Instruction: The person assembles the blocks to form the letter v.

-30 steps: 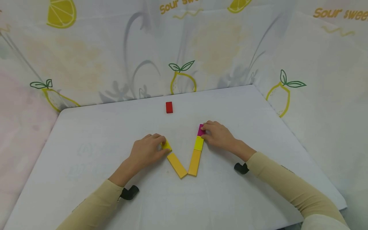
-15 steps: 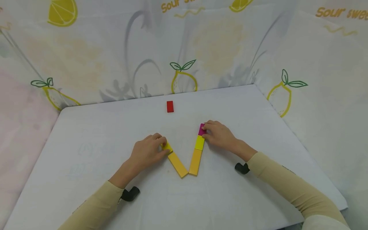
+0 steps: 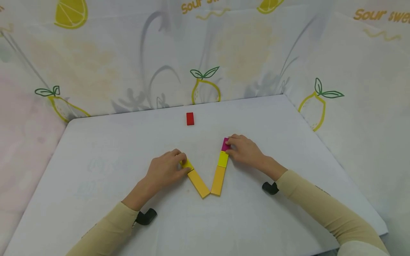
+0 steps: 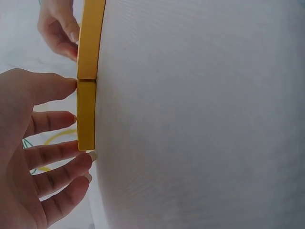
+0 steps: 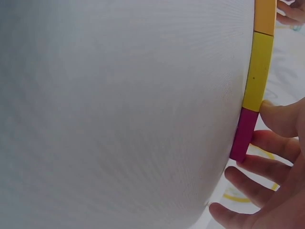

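Note:
Two rows of blocks form a V on the white table. My left hand (image 3: 167, 168) pinches a short yellow block (image 4: 86, 114), thumb at one end and fingers at the other. That block lies end to end with a long orange block (image 3: 199, 184), the V's left arm. In the right arm, another orange block (image 3: 218, 181), a bright yellow block (image 3: 222, 159) and a magenta block (image 5: 244, 133) run in line. My right hand (image 3: 245, 151) holds the magenta block at the far end, thumb near its joint with the yellow one. At the bottom the orange blocks' corners meet or nearly meet.
A red block (image 3: 190, 118) lies alone near the table's back edge. Behind the white table (image 3: 96, 160) hangs a cloth (image 3: 121, 60) printed with lemons. Black wrist-worn pieces jut out below both sleeves.
My left hand has brought the short yellow block against the end of the left orange block, closing a small gap. The right hand stays on the magenta block.

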The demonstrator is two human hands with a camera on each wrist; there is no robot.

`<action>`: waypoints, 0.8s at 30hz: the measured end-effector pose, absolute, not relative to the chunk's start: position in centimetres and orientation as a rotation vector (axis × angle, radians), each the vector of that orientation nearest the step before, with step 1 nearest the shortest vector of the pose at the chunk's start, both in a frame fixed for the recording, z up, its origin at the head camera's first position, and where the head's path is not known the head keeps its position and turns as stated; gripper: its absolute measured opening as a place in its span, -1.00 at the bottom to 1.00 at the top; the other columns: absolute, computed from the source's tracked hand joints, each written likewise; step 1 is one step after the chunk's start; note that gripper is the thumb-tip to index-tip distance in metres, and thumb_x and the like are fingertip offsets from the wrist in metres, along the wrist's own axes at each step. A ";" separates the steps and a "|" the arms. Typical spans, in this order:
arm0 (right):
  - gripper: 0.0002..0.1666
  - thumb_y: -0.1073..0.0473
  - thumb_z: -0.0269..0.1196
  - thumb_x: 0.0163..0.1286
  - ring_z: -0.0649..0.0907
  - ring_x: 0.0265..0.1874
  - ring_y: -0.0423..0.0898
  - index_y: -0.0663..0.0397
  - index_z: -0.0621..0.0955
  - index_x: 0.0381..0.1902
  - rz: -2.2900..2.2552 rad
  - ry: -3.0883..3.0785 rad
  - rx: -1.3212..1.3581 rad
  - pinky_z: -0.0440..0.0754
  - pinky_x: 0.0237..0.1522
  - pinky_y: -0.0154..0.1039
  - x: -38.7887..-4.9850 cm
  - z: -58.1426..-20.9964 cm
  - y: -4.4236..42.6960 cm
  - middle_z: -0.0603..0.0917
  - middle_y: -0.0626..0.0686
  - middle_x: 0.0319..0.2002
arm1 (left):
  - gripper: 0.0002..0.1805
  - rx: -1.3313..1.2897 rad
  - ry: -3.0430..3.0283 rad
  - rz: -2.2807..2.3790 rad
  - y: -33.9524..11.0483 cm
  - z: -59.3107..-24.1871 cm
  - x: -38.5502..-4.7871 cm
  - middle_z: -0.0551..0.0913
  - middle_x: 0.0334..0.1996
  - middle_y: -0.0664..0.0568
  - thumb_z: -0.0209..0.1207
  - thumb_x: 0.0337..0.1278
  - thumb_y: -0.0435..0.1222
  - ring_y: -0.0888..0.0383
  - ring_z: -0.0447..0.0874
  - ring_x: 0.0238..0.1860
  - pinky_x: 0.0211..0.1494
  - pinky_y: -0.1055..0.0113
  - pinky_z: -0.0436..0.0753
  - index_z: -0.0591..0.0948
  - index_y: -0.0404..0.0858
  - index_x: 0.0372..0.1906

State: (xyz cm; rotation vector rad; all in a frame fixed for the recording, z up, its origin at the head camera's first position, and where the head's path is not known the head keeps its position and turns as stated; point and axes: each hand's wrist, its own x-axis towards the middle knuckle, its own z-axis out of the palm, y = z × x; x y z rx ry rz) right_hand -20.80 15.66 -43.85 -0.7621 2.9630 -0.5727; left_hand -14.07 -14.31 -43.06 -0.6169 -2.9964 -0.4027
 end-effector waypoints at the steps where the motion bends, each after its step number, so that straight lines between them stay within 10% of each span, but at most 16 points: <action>1: -0.58 0.09 0.34 0.34 0.63 0.03 0.03 0.14 0.65 0.10 -0.573 2.962 -0.761 0.63 0.14 -0.06 -20.8 -43.8 15.7 0.67 0.08 0.09 | -0.75 -0.616 -2.997 -0.404 -14.3 -43.1 -14.0 0.65 -0.16 0.10 0.34 0.11 0.01 0.22 0.49 -0.41 -0.52 0.43 0.39 0.61 -0.04 -0.28; 24: -0.57 0.08 0.33 0.34 0.63 0.03 0.04 0.14 0.65 0.12 -0.571 2.961 -0.767 0.64 0.13 -0.04 -20.6 -43.7 15.7 0.66 0.08 0.12 | -0.58 -0.586 -3.065 -0.337 -13.9 -42.9 -13.9 0.63 -0.10 0.10 0.37 -0.04 0.21 0.20 0.50 -0.34 -0.49 0.40 0.41 0.61 0.02 -0.25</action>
